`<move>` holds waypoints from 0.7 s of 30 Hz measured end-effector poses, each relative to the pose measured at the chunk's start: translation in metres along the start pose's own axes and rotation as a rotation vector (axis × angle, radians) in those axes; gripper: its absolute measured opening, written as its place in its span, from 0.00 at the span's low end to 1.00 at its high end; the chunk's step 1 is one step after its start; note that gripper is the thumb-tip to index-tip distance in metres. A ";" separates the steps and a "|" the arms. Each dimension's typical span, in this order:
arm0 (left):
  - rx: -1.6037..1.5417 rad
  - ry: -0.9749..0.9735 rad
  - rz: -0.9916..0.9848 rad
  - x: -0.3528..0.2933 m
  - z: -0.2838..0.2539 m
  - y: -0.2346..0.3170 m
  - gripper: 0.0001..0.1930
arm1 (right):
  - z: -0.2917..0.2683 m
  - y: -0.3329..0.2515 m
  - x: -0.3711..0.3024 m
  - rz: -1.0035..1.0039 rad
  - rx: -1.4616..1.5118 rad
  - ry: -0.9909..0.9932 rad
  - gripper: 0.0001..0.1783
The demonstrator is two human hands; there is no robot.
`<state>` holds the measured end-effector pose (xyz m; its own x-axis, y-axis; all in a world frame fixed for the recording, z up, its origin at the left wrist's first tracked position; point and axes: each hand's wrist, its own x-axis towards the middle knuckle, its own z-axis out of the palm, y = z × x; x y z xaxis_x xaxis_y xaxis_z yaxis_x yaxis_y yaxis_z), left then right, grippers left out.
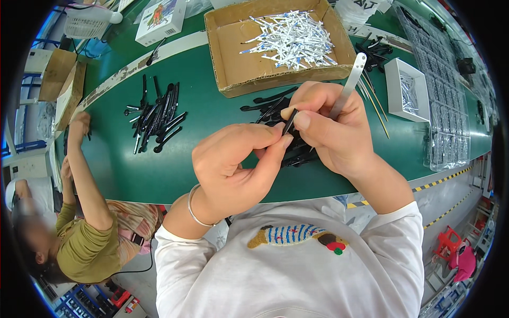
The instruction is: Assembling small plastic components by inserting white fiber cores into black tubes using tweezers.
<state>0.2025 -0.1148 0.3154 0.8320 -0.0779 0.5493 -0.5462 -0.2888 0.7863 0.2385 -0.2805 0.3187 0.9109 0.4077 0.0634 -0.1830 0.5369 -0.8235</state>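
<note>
In front of my chest, both hands meet over the green table (185,175). Thumb and forefinger of my left hand (230,159) are pinched on the lower end of a small slim black part (289,122). My right hand (339,130) pinches its upper end between thumb and forefinger. Flat metal tweezers (350,85) also rest in my right hand, sticking up past the knuckles. Below and behind the fingers lies a heap of black stick-like parts (270,106), partly hidden by my hands. What exactly the pinched part is, I cannot tell.
An open cardboard box (228,63) of white strips stands beyond my hands. Another pile of black parts (159,116) lies left. At right are a white box (395,90) with small metal pieces and a clear compartment tray (448,106). A co-worker's arm (90,180) reaches onto the table at left.
</note>
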 end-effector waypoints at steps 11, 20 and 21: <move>-0.045 0.007 -0.007 -0.003 -0.005 0.001 0.08 | 0.004 -0.002 -0.004 -0.055 -0.081 -0.004 0.06; 0.042 -0.022 0.137 0.002 -0.005 0.003 0.08 | -0.003 0.006 -0.003 -0.008 -0.029 -0.074 0.06; 0.003 -0.040 0.156 0.001 -0.005 0.002 0.09 | -0.003 0.006 -0.002 -0.041 -0.032 -0.098 0.06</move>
<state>0.2019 -0.1103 0.3189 0.7401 -0.1603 0.6532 -0.6692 -0.2727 0.6913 0.2369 -0.2805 0.3114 0.8764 0.4571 0.1513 -0.1327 0.5313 -0.8367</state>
